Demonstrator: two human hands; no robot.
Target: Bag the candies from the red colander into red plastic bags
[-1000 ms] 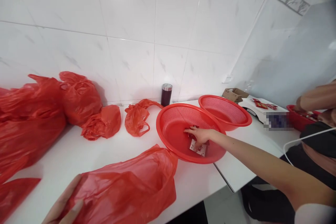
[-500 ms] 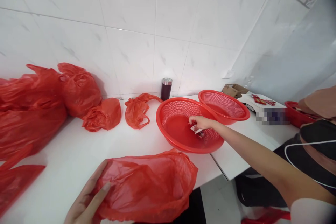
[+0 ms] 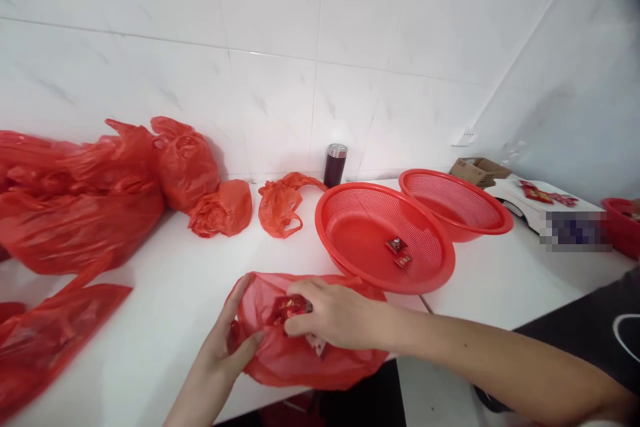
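Closest to me, my left hand pinches the thin, crinkly red plastic bag at its mouth on the smooth white surface, while my right hand closes on small glossy red packets at the opening. Beyond sits a round perforated red plastic basket holding two packets, a second basket touching its rim, then bulging red bags against the tiled wall.

Far on the table stands a dark flask. A cardboard box sits far right; heaped red bags lie left.
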